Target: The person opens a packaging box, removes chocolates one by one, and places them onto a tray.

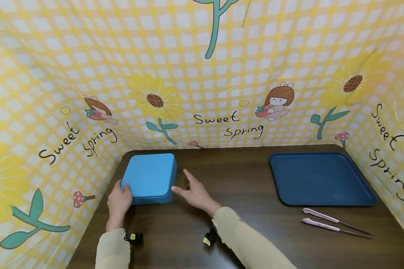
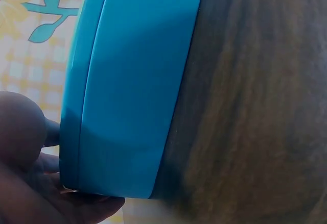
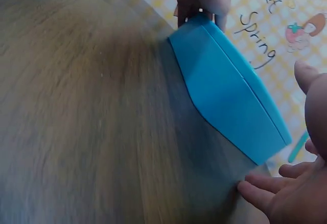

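A light-blue lidded box (image 1: pixel 149 175) lies flat on the dark wooden table, its lid on. My left hand (image 1: pixel 119 200) holds its near left corner, thumb at the lid's edge and fingers along the left side. In the left wrist view, the seam between lid and body runs along the box's front wall (image 2: pixel 135 101), and fingers (image 2: pixel 94 208) wrap past its end. Off the right side of the box, my right hand (image 1: pixel 196 192) is spread with thumb and index finger apart, holding nothing. The right wrist view shows a gap between these fingers (image 3: pixel 260 188) and the box.
A dark-blue tray (image 1: pixel 323 179) lies at the right of the table. In front of it are long tongs (image 1: pixel 336 223) with pale pink handles and metal arms. Yellow checked cloth (image 1: pixel 202 82) hangs behind and at both sides.
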`<move>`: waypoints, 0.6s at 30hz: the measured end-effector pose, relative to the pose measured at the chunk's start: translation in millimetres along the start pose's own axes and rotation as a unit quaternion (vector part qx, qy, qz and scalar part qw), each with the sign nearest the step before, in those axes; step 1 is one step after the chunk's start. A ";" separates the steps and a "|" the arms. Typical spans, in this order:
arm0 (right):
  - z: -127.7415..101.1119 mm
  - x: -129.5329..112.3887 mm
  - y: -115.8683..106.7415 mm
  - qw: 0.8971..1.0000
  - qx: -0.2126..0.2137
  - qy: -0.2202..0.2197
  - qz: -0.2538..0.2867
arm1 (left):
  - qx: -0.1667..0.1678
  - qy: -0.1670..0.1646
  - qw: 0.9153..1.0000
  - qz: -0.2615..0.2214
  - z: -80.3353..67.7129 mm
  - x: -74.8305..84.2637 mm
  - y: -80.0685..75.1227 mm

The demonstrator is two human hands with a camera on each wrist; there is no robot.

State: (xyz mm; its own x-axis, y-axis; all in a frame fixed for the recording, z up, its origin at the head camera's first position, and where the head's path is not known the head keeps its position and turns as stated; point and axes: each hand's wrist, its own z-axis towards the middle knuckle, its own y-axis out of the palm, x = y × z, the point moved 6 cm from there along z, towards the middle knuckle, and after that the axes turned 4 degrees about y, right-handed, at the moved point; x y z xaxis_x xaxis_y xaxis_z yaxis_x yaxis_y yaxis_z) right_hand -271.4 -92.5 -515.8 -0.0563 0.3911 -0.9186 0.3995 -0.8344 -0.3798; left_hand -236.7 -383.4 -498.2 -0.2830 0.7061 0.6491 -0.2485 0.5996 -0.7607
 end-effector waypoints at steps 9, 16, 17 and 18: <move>2.9 -13.7 21.1 0.999 -0.036 -0.023 0.000 | 0.001 0.003 1.000 0.011 -2.3 -3.4 -4.8; 7.0 -20.0 32.2 0.999 -0.029 -0.038 0.024 | -0.015 0.004 1.000 0.015 -2.6 -1.7 -6.4; 7.1 -20.3 33.0 0.999 -0.023 -0.038 0.025 | -0.017 0.004 1.000 0.016 -3.6 -0.7 -6.2; 6.9 -20.6 33.6 0.999 -0.018 -0.037 0.025 | -0.019 0.003 1.000 0.017 -4.3 -0.2 -5.7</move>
State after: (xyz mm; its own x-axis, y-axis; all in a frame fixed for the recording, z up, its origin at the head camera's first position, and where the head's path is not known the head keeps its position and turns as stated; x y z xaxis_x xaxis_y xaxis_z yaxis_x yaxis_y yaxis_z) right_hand -263.1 -131.3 -510.4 -0.1027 0.3181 -0.9425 0.4354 -0.8375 -0.3301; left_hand -231.3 -385.3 -494.0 -0.2850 0.7280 0.6235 -0.2041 0.5895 -0.7816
